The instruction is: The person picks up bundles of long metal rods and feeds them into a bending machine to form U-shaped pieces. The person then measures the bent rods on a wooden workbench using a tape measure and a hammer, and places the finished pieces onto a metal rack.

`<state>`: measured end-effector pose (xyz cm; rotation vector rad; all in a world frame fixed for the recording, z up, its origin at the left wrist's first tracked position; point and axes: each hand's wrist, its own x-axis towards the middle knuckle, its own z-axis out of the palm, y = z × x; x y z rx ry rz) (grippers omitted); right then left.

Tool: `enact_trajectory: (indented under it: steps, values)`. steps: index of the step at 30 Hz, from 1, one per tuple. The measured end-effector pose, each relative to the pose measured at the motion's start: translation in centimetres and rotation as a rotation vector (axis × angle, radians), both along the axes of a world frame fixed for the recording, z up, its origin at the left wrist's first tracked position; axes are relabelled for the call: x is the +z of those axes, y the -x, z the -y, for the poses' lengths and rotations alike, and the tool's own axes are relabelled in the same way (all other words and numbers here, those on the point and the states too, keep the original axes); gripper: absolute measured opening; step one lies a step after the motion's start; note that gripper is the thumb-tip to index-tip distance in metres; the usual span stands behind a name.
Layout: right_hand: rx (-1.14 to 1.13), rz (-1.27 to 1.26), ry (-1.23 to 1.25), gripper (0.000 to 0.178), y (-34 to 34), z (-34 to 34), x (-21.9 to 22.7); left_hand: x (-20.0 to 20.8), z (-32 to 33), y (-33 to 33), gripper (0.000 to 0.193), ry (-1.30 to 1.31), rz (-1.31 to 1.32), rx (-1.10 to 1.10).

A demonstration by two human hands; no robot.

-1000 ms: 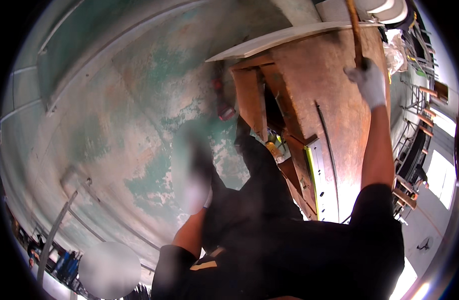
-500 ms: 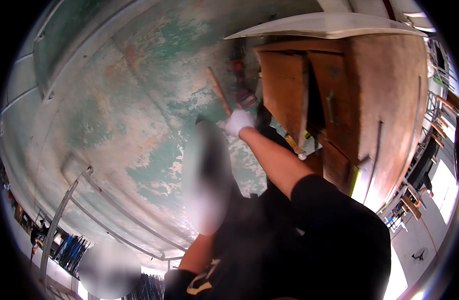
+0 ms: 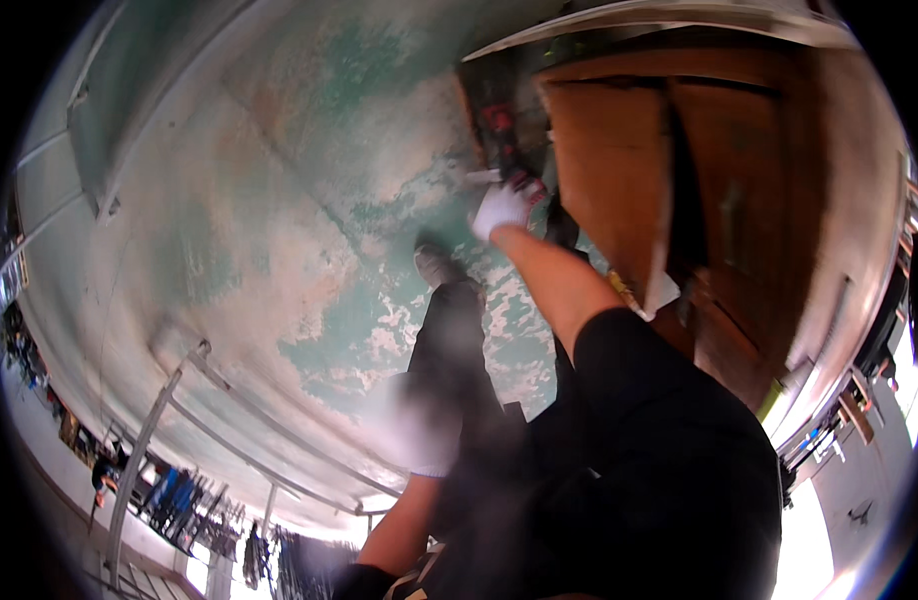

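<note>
My right hand (image 3: pixel 503 210), in a white glove, reaches down and away beside a wooden cabinet. A wooden stick (image 3: pixel 468 122) runs just beyond it, its near end meeting the glove. One finger points out to the left, but blur hides whether the others grip the stick. Right by this hand stands or lies a red and black tool (image 3: pixel 500 125), like a cordless power tool, on the floor. My left hand (image 3: pixel 419 425), also in a white glove, is low over my left leg. Motion smears its fingers, so its hold cannot be made out.
The brown wooden cabinet (image 3: pixel 729 180) on the right has a door (image 3: pixel 609 170) ajar. Worn green and pale floor (image 3: pixel 229 230) spreads to the left. A metal rail frame (image 3: pixel 159 395) stands at lower left. My shoe (image 3: pixel 437 265) is near the middle.
My right hand has moved right toward the red tool, and the stick is now farther right, alongside it. My left hand stays low. The view has shifted, with the cabinet appearing nearer.
</note>
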<state>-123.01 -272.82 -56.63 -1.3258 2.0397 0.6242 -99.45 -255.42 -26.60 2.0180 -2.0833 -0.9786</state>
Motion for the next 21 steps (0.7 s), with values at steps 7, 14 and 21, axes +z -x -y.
enact_trajectory:
  steps: [7,14,21]
  values:
    - [-0.251,0.814,0.356,0.048,1.0,-14.3,29.0,-2.5,-4.1,-1.5,0.026,0.001,0.38,-0.394]
    - [-0.176,0.923,0.547,0.061,6.9,-16.0,52.7,12.8,7.4,8.0,0.03,0.383,0.217,-1.041]
    - [-0.103,0.703,0.902,0.064,17.4,-17.3,60.5,31.2,11.8,25.3,0.023,0.105,-0.472,-0.913]
